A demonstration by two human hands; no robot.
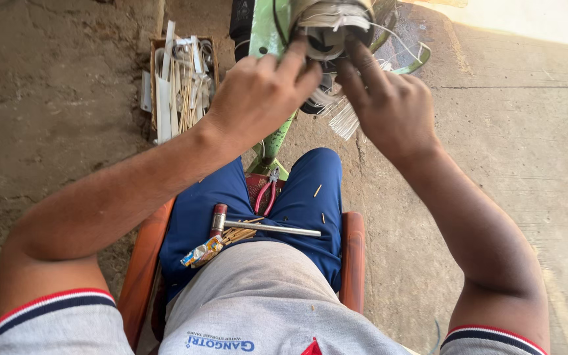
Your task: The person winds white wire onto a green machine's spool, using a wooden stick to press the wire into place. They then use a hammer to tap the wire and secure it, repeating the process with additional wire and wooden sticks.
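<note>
I sit on an orange chair (354,256) and look down at my lap. Both hands reach forward to a round motor part (327,29) with pale windings, fixed on a green stand (272,141). My left hand (258,95) rests its fingertips on the left side of the windings. My right hand (389,105) presses its fingers on the right side, above a bunch of thin white strips (343,118). On my lap lie a hammer with a metal handle (267,227), red-handled pliers (265,194), wooden sticks (238,235) and a crumpled wrapper (200,253).
A small wooden box (182,82) full of white strips, sticks and wire stands on the concrete floor (54,118) to the left of the stand. Bright sunlight falls on the floor at the upper right (527,20).
</note>
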